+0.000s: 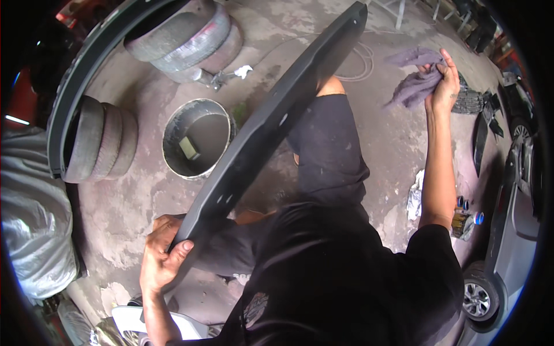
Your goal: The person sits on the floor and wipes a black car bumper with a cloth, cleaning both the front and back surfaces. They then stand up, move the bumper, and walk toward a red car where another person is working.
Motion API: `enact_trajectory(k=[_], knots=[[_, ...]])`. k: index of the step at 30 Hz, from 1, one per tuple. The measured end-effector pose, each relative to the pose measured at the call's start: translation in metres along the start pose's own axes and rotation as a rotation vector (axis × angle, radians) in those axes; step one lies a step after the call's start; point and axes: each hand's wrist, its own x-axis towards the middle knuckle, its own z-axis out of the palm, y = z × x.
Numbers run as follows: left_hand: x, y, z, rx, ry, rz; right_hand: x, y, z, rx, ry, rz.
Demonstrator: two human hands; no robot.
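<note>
Patchy concrete floor (124,230), two stacks of tires (193,49), round bucket (172,128)

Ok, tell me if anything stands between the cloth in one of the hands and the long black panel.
Nothing visible stands between the cloth in the right hand and the black panel gripped by the left hand; a thin coil lies on the floor below that gap.

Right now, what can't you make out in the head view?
All in the head view:
Dark panel: far face, turned away from the camera.
Left hand: part of its grip, hidden behind the panel's near end.
Right hand: part of its grip, hidden in the folds of the cloth.
Bucket: lower-right side, covered by the panel.
Silver car: cut off by the picture's dark rim.
</note>
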Motion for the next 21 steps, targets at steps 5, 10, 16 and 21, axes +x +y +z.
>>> enact_trajectory(k=[5,10,16,21], knots=[[0.014,-0.022,-0.014,-0.651,-0.115,-0.325,-0.013,-0.028,0.013,0.075,-0.066,-0.009],[0.041,-0.067,0.021,-0.848,-0.227,-0.367,-0.031,-0.05,0.027,0.116,-0.172,0.072],[0.072,-0.11,0.053,-0.804,-0.352,-0.49,-0.065,-0.028,0.061,0.002,-0.233,0.249],[0.092,-0.122,0.051,-0.648,-0.295,-0.369,-0.087,0.025,0.089,-0.254,-0.45,0.165]])
